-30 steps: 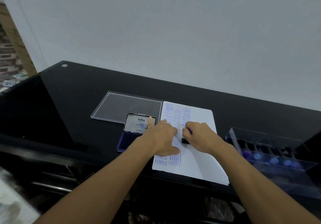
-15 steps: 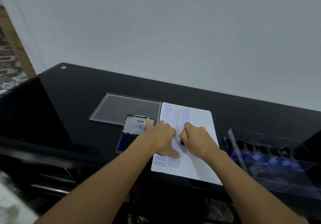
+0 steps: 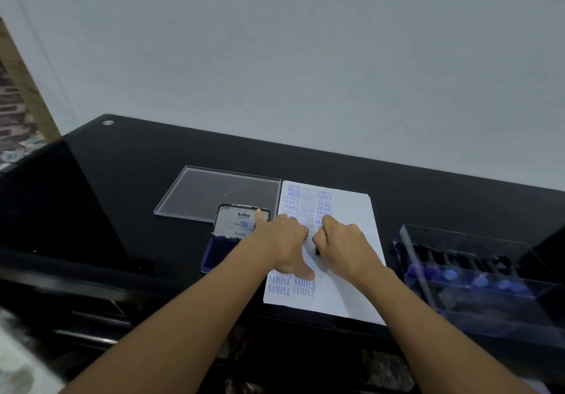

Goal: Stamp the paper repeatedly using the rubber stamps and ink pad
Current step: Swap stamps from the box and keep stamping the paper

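Evidently left hand (image 3: 282, 242) flat, fingers spread, pinning paper (image 3: 345, 283) against slip; right hand (image 3: 344, 245) curled round rubber stamp (image 3: 317, 250), pressing print.

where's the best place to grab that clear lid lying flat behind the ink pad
Probably best to take the clear lid by its left edge, coming in from the left. It lies flat on the table, so only the thin rim offers a pinch. The ink pad crowds its near right corner and the paper lies close along its right side.
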The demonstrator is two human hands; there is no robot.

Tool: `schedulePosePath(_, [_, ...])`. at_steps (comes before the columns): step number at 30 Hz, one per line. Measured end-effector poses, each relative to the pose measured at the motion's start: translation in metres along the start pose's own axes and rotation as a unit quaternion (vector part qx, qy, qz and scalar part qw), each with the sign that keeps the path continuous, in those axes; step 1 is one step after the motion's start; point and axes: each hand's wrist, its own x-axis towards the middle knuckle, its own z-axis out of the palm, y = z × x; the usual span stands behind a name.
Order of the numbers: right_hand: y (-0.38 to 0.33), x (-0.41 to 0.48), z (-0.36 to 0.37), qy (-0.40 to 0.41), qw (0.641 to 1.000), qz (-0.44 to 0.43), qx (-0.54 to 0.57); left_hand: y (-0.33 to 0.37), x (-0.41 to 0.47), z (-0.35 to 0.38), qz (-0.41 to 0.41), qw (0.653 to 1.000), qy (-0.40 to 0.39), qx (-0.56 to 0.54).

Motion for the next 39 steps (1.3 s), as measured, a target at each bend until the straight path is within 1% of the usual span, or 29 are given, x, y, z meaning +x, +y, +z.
schedulePosePath(7, [0.007,0.004,0.01,0.014,1.0,-0.008,0.027,0.002,0.002,-0.002,0.005,1.0,-0.004,0.015])
schedulePosePath(15, [0.01,0.005,0.013,0.022,0.999,-0.011,0.031,0.005,0.0,-0.004,0.003,1.0,-0.007,0.013])
schedulePosePath(23, [0.007,0.006,0.013,0.013,0.999,-0.013,-0.036,0.006,0.0,-0.006,-0.001,1.0,-0.008,0.016])
schedulePosePath(32, [0.005,0.002,0.009,0.026,0.999,0.001,0.027,0.007,-0.001,-0.006,0.0,1.0,-0.003,0.003])
schedulePosePath(39, [0.007,0.003,0.009,0.021,0.999,-0.002,0.035,0.006,-0.002,-0.006,-0.001,1.0,-0.002,0.001])
